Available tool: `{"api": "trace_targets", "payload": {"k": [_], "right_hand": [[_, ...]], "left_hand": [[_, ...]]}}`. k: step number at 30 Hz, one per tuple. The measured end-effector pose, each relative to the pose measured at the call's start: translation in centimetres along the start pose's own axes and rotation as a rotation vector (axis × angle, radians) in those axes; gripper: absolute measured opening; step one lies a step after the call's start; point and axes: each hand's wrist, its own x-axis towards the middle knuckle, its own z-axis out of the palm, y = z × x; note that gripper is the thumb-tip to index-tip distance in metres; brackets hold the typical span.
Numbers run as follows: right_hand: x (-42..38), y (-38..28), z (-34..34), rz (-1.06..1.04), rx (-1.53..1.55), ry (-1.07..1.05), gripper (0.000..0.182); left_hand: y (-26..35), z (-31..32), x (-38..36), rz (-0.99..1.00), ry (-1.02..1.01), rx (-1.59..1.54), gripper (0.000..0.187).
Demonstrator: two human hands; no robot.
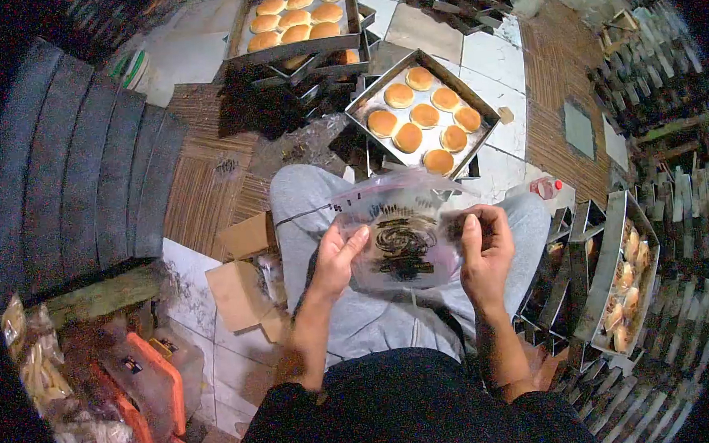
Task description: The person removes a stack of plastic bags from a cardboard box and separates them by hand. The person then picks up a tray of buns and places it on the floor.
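Between my hands, over my lap, is a clear plastic bag (pixel 408 247) with dark printing on its front. My left hand (pixel 339 258) pinches its left side, thumb on top. At the other side my right hand (pixel 486 247) grips the bag's edge with curled fingers. Whether anything lies inside the bag I cannot make out. Just beyond it, a square metal tray (pixel 352 108) holds several round golden buns (pixel 424 116) and sits at an angle on other trays.
Another tray (pixel 294 54) of buns tops a stack at the upper left. A tilted tray (pixel 606 288) of filled-looking bread stands at right, near a red-capped bottle (pixel 545 187). Cardboard (pixel 238 296) lies left of my knee. Orange-rimmed containers (pixel 174 375) stand at lower left.
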Motion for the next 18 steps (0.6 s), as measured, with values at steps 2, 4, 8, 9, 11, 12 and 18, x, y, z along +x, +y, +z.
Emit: {"api": "trace_targets", "payload": {"k": [2,4,8,9,11,12,18], "right_hand": [[0.2,-0.1,0.0,-0.087,-0.113,0.04,0.009],[0.2,0.0,-0.4,-0.187,-0.332,-0.052,0.011],[1.4,0.3,-1.2,-0.18,0.024,0.128,0.01],[1.9,0.7,-2.0,-0.222,-0.002,0.159,0.011],[2.8,-0.9,-3.4,-0.166,0.084,0.248,0.014],[3.1,-2.3,-3.9,-0.155,0.143,0.224,0.014],[3.2,-5.3,-4.6,0.052,0.261,-0.08,0.017]], "left_hand": [[0.1,0.2,0.1,-0.033,-0.031,-0.031,0.028],[0.1,0.6,0.2,-0.03,-0.023,-0.041,0.027],[-2.2,-1.9,1.3,0.015,-0.078,0.018,0.034],[-2.2,-1.9,1.2,0.018,-0.073,0.011,0.034],[-1.8,-1.7,1.3,0.061,0.009,-0.023,0.033],[-1.7,-1.8,1.4,0.066,0.016,-0.029,0.033],[-2.3,-2.3,1.9,0.06,0.181,0.09,0.033]]}}
